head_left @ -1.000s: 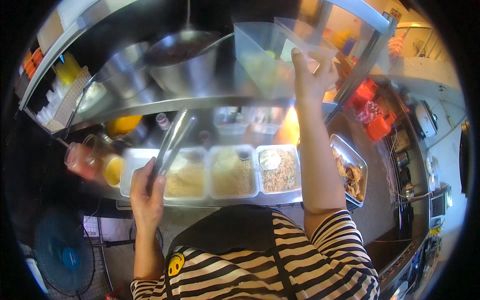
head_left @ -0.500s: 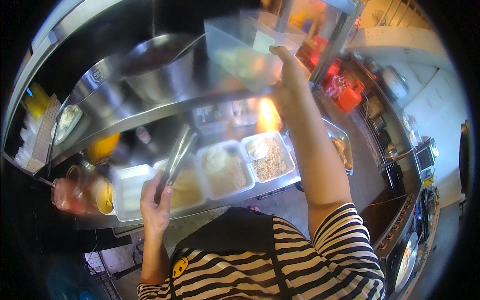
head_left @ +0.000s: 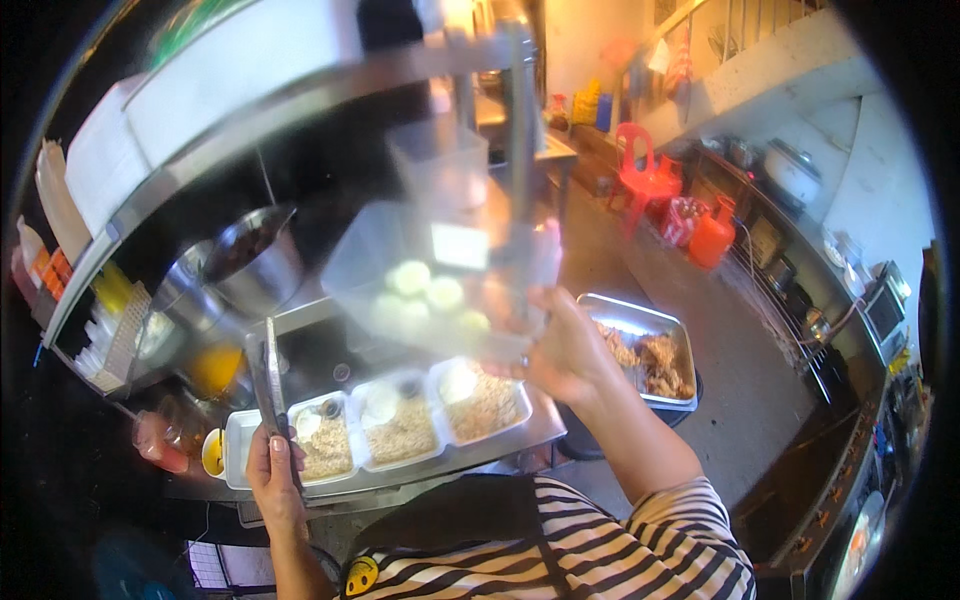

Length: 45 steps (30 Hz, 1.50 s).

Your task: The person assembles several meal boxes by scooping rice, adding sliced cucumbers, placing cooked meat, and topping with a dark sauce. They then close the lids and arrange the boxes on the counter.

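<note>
My left hand (head_left: pixel 272 470) is closed around metal tongs (head_left: pixel 268 385), their tips pointing up. At its right edge, my right hand (head_left: pixel 570 350) grips a clear plastic container (head_left: pixel 350 262), blurred by motion. Pale round pieces that look like peeled eggs (head_left: pixel 412 278) lie inside. Below it, on the metal counter, white foam boxes stand in a row; the right box (head_left: pixel 481 402), the middle box (head_left: pixel 400 425) and the left box (head_left: pixel 325 440) hold grainy food like rice with a pale piece on top. Another white box part (head_left: pixel 237 455) sits beside the tongs.
Metal pots (head_left: pixel 258 262) stand beyond the row of boxes. A metal tray (head_left: pixel 650 350) of browned food is right of my right hand. At the left are a yellow cup (head_left: pixel 213 455) and a jar (head_left: pixel 160 440). A red chair (head_left: pixel 645 175) and gas cylinder (head_left: pixel 712 235) stand farther right.
My right hand has brought the clear container down and nearer from the shelf, over the boxes. My left hand still holds the tongs, slightly lower and more to the left. The view has shifted.
</note>
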Each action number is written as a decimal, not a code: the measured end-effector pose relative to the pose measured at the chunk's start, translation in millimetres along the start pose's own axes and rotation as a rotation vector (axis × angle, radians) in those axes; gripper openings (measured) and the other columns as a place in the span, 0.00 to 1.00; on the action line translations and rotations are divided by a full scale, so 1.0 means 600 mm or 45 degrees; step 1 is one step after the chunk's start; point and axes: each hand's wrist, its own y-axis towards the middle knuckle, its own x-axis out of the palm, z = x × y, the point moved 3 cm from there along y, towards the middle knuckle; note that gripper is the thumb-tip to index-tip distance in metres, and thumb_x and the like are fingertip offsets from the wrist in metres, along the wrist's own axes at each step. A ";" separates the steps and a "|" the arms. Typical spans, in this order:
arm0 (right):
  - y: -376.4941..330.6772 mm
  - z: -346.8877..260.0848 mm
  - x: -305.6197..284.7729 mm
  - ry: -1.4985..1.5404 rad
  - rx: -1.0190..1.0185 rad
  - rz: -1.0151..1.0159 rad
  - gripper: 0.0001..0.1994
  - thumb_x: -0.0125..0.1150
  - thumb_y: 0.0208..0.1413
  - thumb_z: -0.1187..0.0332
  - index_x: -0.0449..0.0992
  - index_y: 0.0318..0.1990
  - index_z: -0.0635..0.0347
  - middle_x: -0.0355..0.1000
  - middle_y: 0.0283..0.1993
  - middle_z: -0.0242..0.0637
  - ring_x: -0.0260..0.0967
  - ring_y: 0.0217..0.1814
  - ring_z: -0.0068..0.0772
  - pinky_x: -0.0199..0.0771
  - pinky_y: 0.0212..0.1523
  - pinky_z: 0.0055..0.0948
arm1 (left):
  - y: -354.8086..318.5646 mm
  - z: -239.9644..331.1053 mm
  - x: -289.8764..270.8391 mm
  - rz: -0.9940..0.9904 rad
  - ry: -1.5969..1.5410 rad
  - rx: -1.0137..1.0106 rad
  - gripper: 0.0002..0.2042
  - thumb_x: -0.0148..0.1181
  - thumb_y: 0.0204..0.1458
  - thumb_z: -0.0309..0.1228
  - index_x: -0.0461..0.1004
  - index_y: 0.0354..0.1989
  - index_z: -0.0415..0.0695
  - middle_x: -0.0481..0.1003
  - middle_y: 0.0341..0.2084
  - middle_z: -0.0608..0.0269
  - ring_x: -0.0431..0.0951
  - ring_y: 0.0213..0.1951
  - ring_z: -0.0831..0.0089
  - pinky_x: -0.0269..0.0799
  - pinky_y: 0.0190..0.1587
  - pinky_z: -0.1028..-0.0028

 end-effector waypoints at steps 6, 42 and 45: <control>-0.127 -0.065 -0.229 -0.016 0.001 0.157 0.25 0.57 0.55 0.52 0.55 0.56 0.46 0.56 0.55 0.41 0.62 0.53 0.47 0.70 0.48 0.60 | 0.011 0.062 0.268 -0.142 -0.230 -0.042 0.23 0.49 0.61 0.43 0.66 0.58 0.38 0.72 0.30 0.66 0.67 0.23 0.83 0.62 0.22 0.82; -0.121 -0.042 -0.447 -0.103 -0.085 0.347 0.42 0.65 0.45 0.73 0.42 0.63 0.50 0.53 0.57 0.44 0.58 0.56 0.40 0.72 0.46 0.40 | -0.043 -0.029 0.457 -0.686 0.947 -0.233 0.12 0.61 0.52 0.28 0.78 0.44 0.40 0.72 0.28 0.63 0.71 0.28 0.74 0.66 0.33 0.77; -0.114 -0.030 -0.438 -0.074 -0.070 0.373 0.40 0.65 0.47 0.73 0.43 0.63 0.48 0.54 0.58 0.43 0.59 0.56 0.39 0.71 0.47 0.41 | -0.037 -0.040 0.364 -0.669 0.807 -0.240 0.12 0.60 0.53 0.29 0.78 0.44 0.39 0.72 0.28 0.64 0.71 0.29 0.76 0.66 0.33 0.78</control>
